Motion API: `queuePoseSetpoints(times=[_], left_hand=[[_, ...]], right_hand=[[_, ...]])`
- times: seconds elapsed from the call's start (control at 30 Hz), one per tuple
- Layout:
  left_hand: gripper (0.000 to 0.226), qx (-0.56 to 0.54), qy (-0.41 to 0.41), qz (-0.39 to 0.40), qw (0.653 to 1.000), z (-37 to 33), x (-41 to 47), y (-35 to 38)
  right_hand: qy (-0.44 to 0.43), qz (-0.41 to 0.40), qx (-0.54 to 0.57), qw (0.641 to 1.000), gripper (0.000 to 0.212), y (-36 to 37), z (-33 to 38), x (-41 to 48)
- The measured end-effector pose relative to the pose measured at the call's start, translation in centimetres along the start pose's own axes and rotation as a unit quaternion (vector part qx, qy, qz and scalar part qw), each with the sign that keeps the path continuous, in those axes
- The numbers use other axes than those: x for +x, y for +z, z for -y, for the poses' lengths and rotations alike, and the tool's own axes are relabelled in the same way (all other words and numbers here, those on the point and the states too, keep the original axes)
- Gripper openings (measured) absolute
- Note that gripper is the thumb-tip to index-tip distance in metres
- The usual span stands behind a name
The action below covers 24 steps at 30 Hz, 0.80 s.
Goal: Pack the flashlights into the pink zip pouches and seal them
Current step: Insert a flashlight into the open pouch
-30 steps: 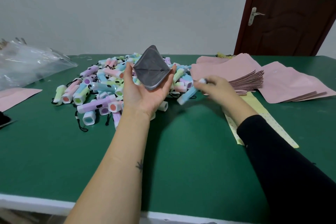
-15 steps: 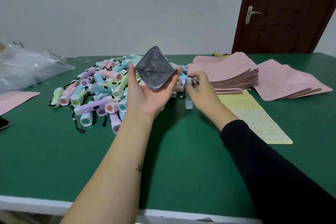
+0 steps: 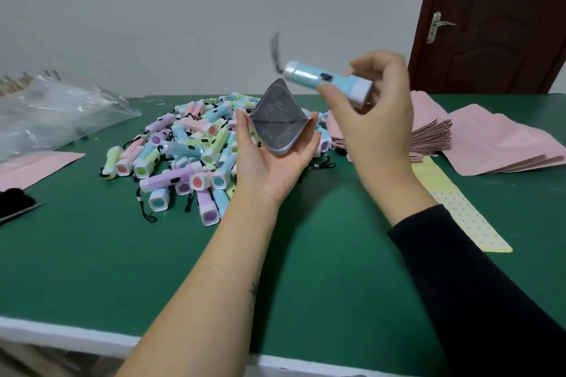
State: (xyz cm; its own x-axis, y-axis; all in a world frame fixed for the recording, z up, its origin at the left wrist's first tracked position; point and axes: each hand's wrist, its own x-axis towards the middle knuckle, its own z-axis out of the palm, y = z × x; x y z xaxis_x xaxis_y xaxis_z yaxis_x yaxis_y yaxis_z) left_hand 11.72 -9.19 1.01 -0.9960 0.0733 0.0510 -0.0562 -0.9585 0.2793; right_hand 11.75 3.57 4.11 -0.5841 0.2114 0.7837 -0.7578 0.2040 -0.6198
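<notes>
The blue flashlight (image 3: 324, 81) hangs over the open pouch (image 3: 277, 122)
The right hand (image 3: 379, 119) pinches it, long axis near level, just up-right of the mouth; the left hand (image 3: 269, 162) grips the pouch above the tabletop's (image 3: 92, 254) middle.

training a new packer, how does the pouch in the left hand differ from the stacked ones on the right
The held pouch is spread open, grey lining facing the camera; the stacked pouches lie flat, pink outsides showing. The held pouch is gripped in the left hand above the table; the stacked pouches rest on it. Neither appears to hold a flashlight yet.
</notes>
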Motion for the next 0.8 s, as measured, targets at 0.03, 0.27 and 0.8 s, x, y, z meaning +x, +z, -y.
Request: queuePoseSetpoints(times=[0.03, 0.27, 0.8], left_hand=[[0.075, -0.006, -0.008, 0.011, 1.000, 0.1, -0.1, 0.1], [0.072, -0.018, -0.055, 0.079, 0.995, 0.9, -0.8, 0.3], [0.071, 0.051, -0.030, 0.002, 0.998, 1.6, -0.7, 0.6]], right_hand=[[-0.007, 0.017, -0.009, 1.000, 0.031, 0.3, 0.4, -0.5], [-0.165, 0.085, -0.137, 0.973, 0.048, 1.7, 0.3, -2.3], [-0.136, 0.175, -0.335, 0.916, 0.017, 2.2, -0.7, -2.9]])
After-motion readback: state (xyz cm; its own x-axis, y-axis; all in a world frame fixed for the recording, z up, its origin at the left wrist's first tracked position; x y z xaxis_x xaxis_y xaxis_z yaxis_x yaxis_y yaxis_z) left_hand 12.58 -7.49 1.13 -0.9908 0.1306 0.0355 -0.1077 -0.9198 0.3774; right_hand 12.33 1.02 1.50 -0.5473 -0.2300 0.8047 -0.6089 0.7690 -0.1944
